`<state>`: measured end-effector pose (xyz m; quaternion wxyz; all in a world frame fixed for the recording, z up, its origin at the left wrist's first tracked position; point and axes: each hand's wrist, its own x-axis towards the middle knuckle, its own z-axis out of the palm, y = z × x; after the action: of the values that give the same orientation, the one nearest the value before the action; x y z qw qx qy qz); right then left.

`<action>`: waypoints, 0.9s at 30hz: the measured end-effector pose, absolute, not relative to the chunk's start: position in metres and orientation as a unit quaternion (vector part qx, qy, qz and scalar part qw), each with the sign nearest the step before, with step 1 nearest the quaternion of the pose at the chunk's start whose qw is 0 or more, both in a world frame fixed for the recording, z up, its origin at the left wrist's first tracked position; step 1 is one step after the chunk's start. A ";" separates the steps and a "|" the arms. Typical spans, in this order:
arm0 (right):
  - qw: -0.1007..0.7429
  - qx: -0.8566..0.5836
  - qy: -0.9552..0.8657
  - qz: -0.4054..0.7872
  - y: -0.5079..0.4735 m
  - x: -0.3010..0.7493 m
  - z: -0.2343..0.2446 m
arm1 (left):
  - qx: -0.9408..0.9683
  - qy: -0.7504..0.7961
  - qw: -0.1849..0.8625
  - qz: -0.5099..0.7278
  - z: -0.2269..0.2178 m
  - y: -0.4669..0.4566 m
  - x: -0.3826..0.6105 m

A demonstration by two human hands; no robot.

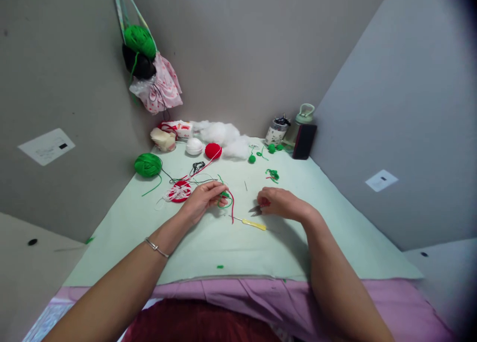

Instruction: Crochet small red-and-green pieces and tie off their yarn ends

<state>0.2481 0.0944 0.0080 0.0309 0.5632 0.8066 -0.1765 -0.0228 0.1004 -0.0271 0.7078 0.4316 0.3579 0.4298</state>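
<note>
My left hand [204, 198] rests on the pale green table cover [238, 242], its fingers pinched on a small green crochet piece [224, 197] with green and red yarn tails [231, 205] hanging from it. My right hand [278, 203] lies closed a little to the right, fingers curled round something small and dark with a red bit showing; I cannot make out what it is. A yellow-handled crochet hook [253, 224] lies on the cover between and just in front of both hands. A red and white crochet disc [179, 191] sits left of my left hand.
A green yarn ball [148, 165] lies at the left. White [194, 146] and red [213, 151] balls, white stuffing [227, 136], small green pieces [273, 174], a jar [276, 132], a bottle [303, 118] and a dark phone [304, 141] stand at the back. A bag of yarn [143, 54] hangs on the wall.
</note>
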 end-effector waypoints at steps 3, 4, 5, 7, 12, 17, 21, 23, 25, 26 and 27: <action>0.016 0.548 0.810 -0.207 0.095 0.247 0.009 | 0.439 0.371 0.695 0.432 -0.027 0.100 -0.022; -0.001 0.540 0.811 -0.226 0.094 0.246 0.010 | 0.445 0.377 0.687 0.434 -0.028 0.100 -0.022; -0.029 0.529 0.812 -0.245 0.094 0.245 0.013 | 0.453 0.382 0.678 0.435 -0.028 0.100 -0.021; -0.110 0.494 0.817 -0.277 0.092 0.241 0.019 | 0.470 0.388 0.660 0.439 -0.029 0.099 -0.020; -0.205 0.407 0.791 -0.407 0.087 0.227 0.028 | 0.506 0.379 0.640 0.436 -0.031 0.095 -0.015; -0.195 0.401 0.782 -0.435 0.083 0.214 0.024 | 0.535 0.364 0.635 0.422 -0.032 0.091 -0.012; -0.148 0.424 0.814 -0.369 0.082 0.211 0.019 | 0.549 0.361 0.626 0.421 -0.031 0.090 -0.012; -0.130 0.423 0.827 -0.348 0.081 0.210 0.018 | 0.558 0.361 0.617 0.420 -0.031 0.089 -0.012; -0.119 0.415 0.832 -0.349 0.081 0.208 0.017 | 0.570 0.359 0.610 0.417 -0.031 0.088 -0.011; -0.116 0.411 0.833 -0.352 0.081 0.207 0.017 | 0.576 0.358 0.606 0.416 -0.031 0.088 -0.011; -0.114 0.407 0.834 -0.356 0.081 0.207 0.017 | 0.582 0.357 0.602 0.414 -0.032 0.088 -0.011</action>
<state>0.2070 0.0809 0.0171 -0.1140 0.4070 0.8337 -0.3555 -0.0106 0.0877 -0.0319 0.6018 0.5824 0.3566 0.4142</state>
